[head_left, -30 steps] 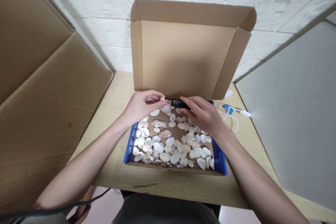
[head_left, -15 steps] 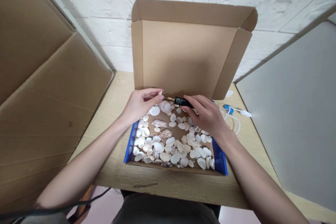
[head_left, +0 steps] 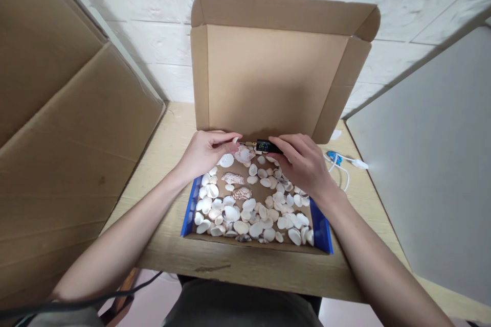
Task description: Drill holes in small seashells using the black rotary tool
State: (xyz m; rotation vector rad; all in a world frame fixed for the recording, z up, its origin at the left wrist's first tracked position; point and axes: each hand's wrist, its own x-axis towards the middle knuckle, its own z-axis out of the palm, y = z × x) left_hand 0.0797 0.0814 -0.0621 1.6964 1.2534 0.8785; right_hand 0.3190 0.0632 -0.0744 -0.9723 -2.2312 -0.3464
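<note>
Between the thumb and fingers of my left hand (head_left: 207,152) is a small white seashell (head_left: 235,140). My right hand (head_left: 299,158) is closed around a black pen-shaped rotary drill (head_left: 264,146) with a brass-coloured chuck and small lit marks on its body. The drill points left, and its thin bit reaches the held shell; whether it touches cannot be made out. Both hands are over the back of an open cardboard box (head_left: 253,249) with blue sides. Many loose shells lie in it, among them two speckled brown ones (head_left: 241,193) and a white one dotted with holes (head_left: 226,160).
The box lid (head_left: 276,76) stands upright at the back, before a white brick-patterned wall (head_left: 161,43). A white cable (head_left: 347,168) and a blue item (head_left: 334,158) lie right of the box on the wooden table (head_left: 161,250). Cardboard (head_left: 76,127) walls the left, a grey panel (head_left: 429,153) the right.
The drill has turned slightly and sits more level, its lit marks now facing partly away. The shell in my left fingers has tilted a little. The camera view has shifted slightly.
</note>
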